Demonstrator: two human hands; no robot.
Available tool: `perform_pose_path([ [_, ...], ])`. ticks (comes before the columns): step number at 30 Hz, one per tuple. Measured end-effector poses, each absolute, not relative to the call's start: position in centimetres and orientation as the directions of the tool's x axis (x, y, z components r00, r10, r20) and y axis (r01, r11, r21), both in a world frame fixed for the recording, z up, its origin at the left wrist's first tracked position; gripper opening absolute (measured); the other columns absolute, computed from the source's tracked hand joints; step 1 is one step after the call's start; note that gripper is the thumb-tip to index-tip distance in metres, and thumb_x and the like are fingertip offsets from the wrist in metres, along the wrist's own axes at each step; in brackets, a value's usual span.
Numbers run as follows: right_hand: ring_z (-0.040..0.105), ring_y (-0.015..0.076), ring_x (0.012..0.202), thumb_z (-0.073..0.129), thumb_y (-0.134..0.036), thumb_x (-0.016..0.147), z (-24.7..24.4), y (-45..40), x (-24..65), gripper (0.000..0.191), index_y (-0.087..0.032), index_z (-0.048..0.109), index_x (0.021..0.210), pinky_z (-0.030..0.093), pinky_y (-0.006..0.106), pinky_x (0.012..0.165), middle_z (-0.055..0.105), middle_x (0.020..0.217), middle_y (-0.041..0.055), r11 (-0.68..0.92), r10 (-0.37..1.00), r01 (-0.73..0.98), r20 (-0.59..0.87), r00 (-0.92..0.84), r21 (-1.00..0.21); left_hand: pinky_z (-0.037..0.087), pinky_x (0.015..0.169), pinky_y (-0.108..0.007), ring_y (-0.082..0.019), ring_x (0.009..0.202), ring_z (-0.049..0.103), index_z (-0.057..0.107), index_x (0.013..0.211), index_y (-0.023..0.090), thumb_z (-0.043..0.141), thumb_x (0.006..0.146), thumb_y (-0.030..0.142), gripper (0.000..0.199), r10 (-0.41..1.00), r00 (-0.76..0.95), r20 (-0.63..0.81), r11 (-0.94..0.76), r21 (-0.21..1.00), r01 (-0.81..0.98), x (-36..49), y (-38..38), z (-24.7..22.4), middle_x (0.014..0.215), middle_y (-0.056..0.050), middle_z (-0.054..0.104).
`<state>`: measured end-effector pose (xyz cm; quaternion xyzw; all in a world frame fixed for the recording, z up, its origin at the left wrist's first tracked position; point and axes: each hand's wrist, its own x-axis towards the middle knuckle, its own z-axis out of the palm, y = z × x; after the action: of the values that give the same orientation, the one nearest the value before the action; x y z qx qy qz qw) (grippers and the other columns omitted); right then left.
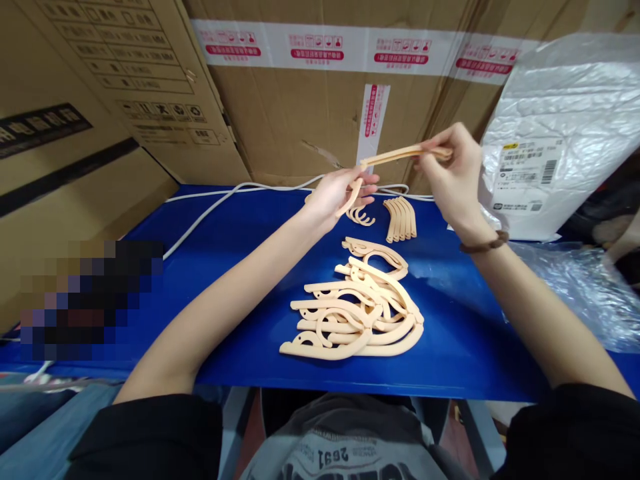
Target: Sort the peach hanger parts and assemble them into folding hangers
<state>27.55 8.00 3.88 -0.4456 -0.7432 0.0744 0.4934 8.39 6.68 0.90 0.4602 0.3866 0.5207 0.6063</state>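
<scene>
A beige plastic folding hanger [393,157] is held up between my two hands, above the far side of the blue table. My left hand [345,190] grips one end, with a curved beige part showing along its palm. The fingers of my right hand [457,177] pinch the other end of the long, narrow arm. Below lies a heap of folded beige hangers [350,307], overlapping each other. Several loose curved arms [400,219] sit side by side beyond the heap, and small beige hooks [361,215] lie partly behind my left hand.
Cardboard boxes [300,100] wall off the back and left. A white cable [210,217] runs along the table's [240,293] rear. At right stand a white shipping bag [565,133] and clear plastic wrap [575,287]. A blurred patch covers the left side.
</scene>
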Motion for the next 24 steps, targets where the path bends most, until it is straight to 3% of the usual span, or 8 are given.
perform_pose_path([
  [2, 0.058, 0.0231, 0.090, 0.049, -0.030, 0.094, 4.1, 6.8, 26.9, 0.011, -0.024, 0.055, 0.100, 0.046, 0.038, 0.079, 0.068, 0.102, 0.0100, 0.568, 0.706, 0.773, 0.650, -0.280, -0.283, 0.049, 0.055, -0.016, -0.005, 0.059, 0.060, 0.052, 0.089, 0.017, 0.036, 0.104, 0.028, 0.024, 0.995, 0.096, -0.004, 0.033, 0.953, -0.300, 8.8, 6.0, 1.5, 0.086, -0.003, 0.069],
  [5, 0.059, 0.0295, 0.098, 0.038, -0.029, 0.099, 4.2, 5.5, 25.8, 0.027, -0.020, 0.059, 0.112, 0.044, 0.041, 0.078, 0.068, 0.101, 0.0133, 0.522, 0.682, 0.849, 0.560, -0.470, 0.077, 0.034, 0.039, -0.015, -0.003, 0.042, 0.045, 0.049, 0.085, 0.018, 0.035, 0.105, 0.029, 0.027, 0.987, 0.154, -0.054, 0.096, 0.956, -0.278, 9.1, 5.1, 2.0, 0.066, 0.002, 0.059],
  [9, 0.064, 0.0290, 0.088, 0.028, -0.019, 0.100, 4.0, 5.0, 25.4, 0.035, -0.017, 0.062, 0.109, 0.042, 0.038, 0.068, 0.068, 0.094, 0.0156, 0.503, 0.693, 0.821, 0.441, -0.570, 0.270, 0.025, 0.035, -0.015, -0.002, 0.037, 0.036, 0.047, 0.082, 0.018, 0.036, 0.104, 0.029, 0.028, 0.969, 0.228, -0.094, 0.155, 0.950, -0.269, 9.1, 4.6, 2.2, 0.060, 0.005, 0.050],
  [12, 0.066, 0.0288, 0.080, 0.030, -0.016, 0.098, 3.7, 5.0, 25.4, 0.035, -0.014, 0.063, 0.110, 0.041, 0.037, 0.065, 0.070, 0.090, 0.0170, 0.483, 0.730, 0.830, 0.394, -0.558, 0.279, 0.021, 0.035, -0.017, -0.003, 0.034, 0.028, 0.046, 0.082, 0.019, 0.032, 0.105, 0.031, 0.029, 0.970, 0.231, -0.072, 0.104, 0.986, -0.129, 9.3, 4.5, 1.8, 0.056, 0.007, 0.045],
  [15, 0.066, 0.0268, 0.071, 0.037, -0.015, 0.095, 3.4, 5.5, 25.3, 0.029, -0.013, 0.064, 0.106, 0.042, 0.036, 0.063, 0.070, 0.078, 0.0152, 0.454, 0.788, 0.872, 0.372, -0.490, 0.184, 0.032, 0.044, -0.018, -0.006, 0.041, 0.040, 0.049, 0.082, 0.019, 0.034, 0.104, 0.027, 0.028, 0.983, 0.115, 0.143, -0.160, 0.976, 0.150, 9.9, 4.4, 0.7, 0.055, 0.006, 0.046],
  [18, 0.059, 0.0191, 0.053, 0.041, -0.021, 0.095, 3.1, 7.0, 25.8, 0.027, -0.015, 0.066, 0.086, 0.043, 0.031, 0.058, 0.064, 0.060, 0.0065, 0.501, 0.858, 0.852, 0.218, -0.466, -0.153, 0.041, 0.062, -0.023, -0.012, 0.061, 0.057, 0.058, 0.093, 0.019, 0.042, 0.102, 0.029, 0.021, 0.894, 0.152, 0.422, -0.442, 0.771, 0.458, 10.1, 4.6, -0.6, 0.066, 0.001, 0.058],
  [20, 0.056, 0.0159, 0.049, 0.034, -0.025, 0.099, 2.9, 8.3, 26.9, 0.036, -0.017, 0.064, 0.082, 0.043, 0.030, 0.056, 0.063, 0.059, 0.0034, 0.481, 0.877, 0.815, 0.199, -0.438, -0.324, 0.041, 0.066, -0.025, -0.014, 0.065, 0.059, 0.061, 0.095, 0.019, 0.041, 0.101, 0.034, 0.025, 0.865, 0.193, 0.463, -0.486, 0.678, 0.552, 9.4, 5.3, -1.1, 0.069, -0.001, 0.062],
  [24, 0.064, 0.0219, 0.072, 0.039, -0.036, 0.099, 2.7, 9.8, 30.3, 0.034, -0.019, 0.067, 0.093, 0.043, 0.033, 0.062, 0.072, 0.085, 0.0090, 0.419, 0.868, 0.874, 0.392, -0.305, -0.247, 0.039, 0.062, -0.026, -0.015, 0.065, 0.056, 0.065, 0.073, 0.018, 0.046, 0.096, 0.032, 0.033, 0.925, 0.106, 0.364, -0.353, 0.725, 0.592, 5.5, 8.6, -0.9, 0.066, -0.002, 0.061],
])
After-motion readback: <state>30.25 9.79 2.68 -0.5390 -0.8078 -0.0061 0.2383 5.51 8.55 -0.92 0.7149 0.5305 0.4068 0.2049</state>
